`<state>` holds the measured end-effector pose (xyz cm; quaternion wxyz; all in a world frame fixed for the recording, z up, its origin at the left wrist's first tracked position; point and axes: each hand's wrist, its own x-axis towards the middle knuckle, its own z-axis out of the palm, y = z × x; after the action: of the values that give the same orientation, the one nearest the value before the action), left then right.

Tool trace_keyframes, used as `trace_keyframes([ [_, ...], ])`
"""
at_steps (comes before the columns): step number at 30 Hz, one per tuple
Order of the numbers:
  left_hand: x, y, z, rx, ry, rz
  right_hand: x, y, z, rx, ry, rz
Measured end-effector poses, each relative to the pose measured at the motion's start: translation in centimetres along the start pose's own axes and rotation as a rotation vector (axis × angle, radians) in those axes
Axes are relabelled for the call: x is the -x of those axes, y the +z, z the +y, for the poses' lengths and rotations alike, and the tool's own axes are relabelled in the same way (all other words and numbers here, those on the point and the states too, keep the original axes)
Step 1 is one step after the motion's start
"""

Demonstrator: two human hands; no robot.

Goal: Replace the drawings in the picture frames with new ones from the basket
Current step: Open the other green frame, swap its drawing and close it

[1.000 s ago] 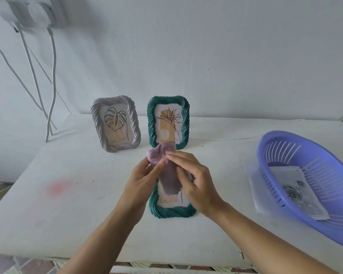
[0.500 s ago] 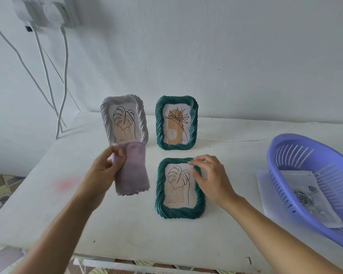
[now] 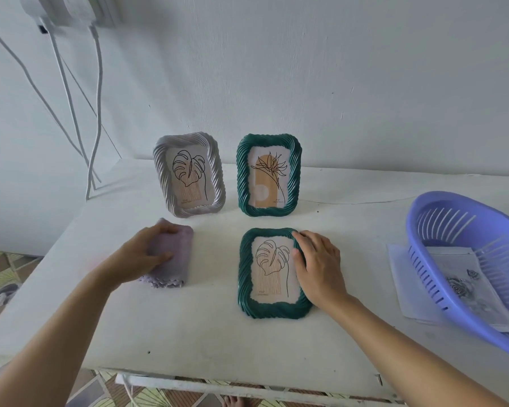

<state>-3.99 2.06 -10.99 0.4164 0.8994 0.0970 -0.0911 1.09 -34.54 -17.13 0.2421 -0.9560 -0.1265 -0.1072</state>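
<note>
Cloth (image 3: 174, 271) now down on tabletop (image 3: 206, 333), left grip (image 3: 143, 255) curled round it; right grip (image 3: 321, 265) flat on edge of lying green frame (image 3: 244, 277); wiping likely over, drawing swap from basket (image 3: 423, 218) next.

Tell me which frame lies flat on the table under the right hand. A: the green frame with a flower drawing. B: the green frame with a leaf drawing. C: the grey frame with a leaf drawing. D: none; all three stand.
B: the right hand rests on the flat green leaf-drawing frame; the grey frame and the flower-drawing green frame stand upright behind it.
</note>
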Motion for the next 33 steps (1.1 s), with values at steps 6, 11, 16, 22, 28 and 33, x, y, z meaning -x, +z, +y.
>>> trace_keyframes([
  [6,0.6,1.7,-1.6,-0.565,0.134,0.319,0.2,-0.2,-0.2,0.061,-0.013,-0.018],
  [11,0.9,2.4,-2.4,-0.714,0.325,0.347,0.1,-0.3,-0.3,0.092,-0.016,-0.039],
  [16,1.8,3.0,-4.7,-0.886,0.253,0.179,0.2,-0.2,-0.4,0.09,-0.004,-0.036],
  [22,1.3,2.6,-4.5,-0.814,0.183,0.156,0.1,-0.4,-0.6,0.099,0.005,-0.049],
  [28,1.6,2.5,-2.8,-0.747,0.144,0.186,0.1,-1.1,-0.7,0.04,0.0,-0.044],
  [33,2.2,1.8,-3.9,-0.799,0.156,0.182,-0.1,-1.5,-0.1,0.045,-0.023,-0.101],
])
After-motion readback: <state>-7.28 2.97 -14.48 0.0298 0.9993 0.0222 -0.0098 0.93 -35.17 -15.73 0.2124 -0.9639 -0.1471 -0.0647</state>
